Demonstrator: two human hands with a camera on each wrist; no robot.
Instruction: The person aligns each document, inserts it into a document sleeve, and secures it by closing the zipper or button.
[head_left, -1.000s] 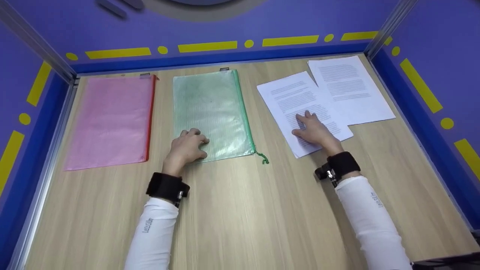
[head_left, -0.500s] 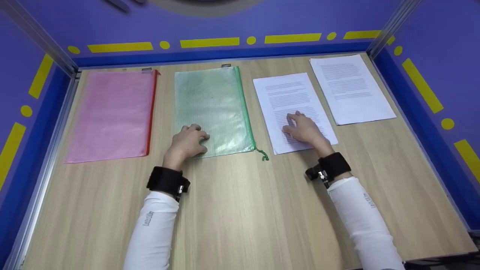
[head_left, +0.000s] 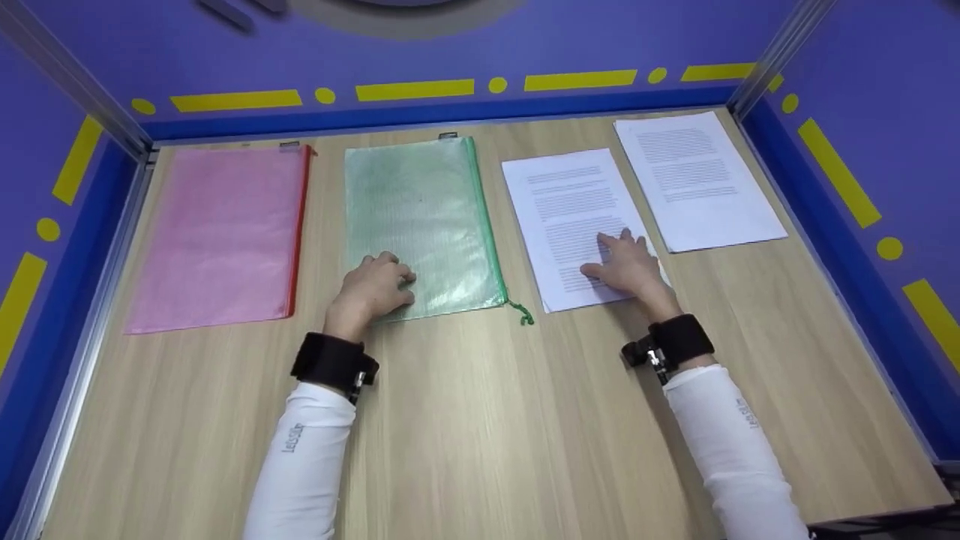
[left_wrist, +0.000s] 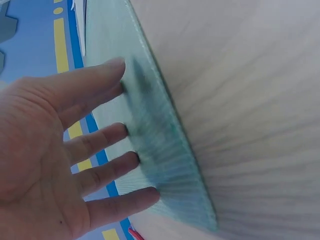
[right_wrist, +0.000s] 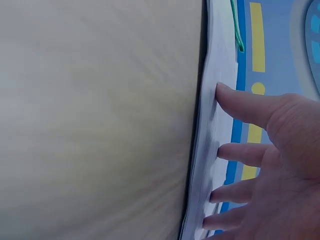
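Note:
My left hand [head_left: 373, 287] rests its spread fingertips on the lower left part of a green zip folder [head_left: 420, 217], which lies flat with its zipper along the right side. In the left wrist view the thumb and fingers [left_wrist: 107, 137] meet the folder's surface near its front edge. To the right, my right hand [head_left: 626, 262] touches the lower right of a stack of printed paper [head_left: 570, 195] with its fingers spread. The right wrist view shows those fingertips on the top sheet, and the stack's layered edge [right_wrist: 197, 165] beside them.
A pink zip folder [head_left: 221, 240] with a red zipper lies at the left. A second stack of printed paper [head_left: 705, 217] is at the far right, a narrow gap from the first. Blue-purple panels [head_left: 420, 60] wall the wooden table [head_left: 465, 420] at the back and sides.
The nearer paper stack has slid left and turned straighter, coming apart from the far right stack it overlapped. My right hand went left with it, then shifted back right across it. The left hand stays.

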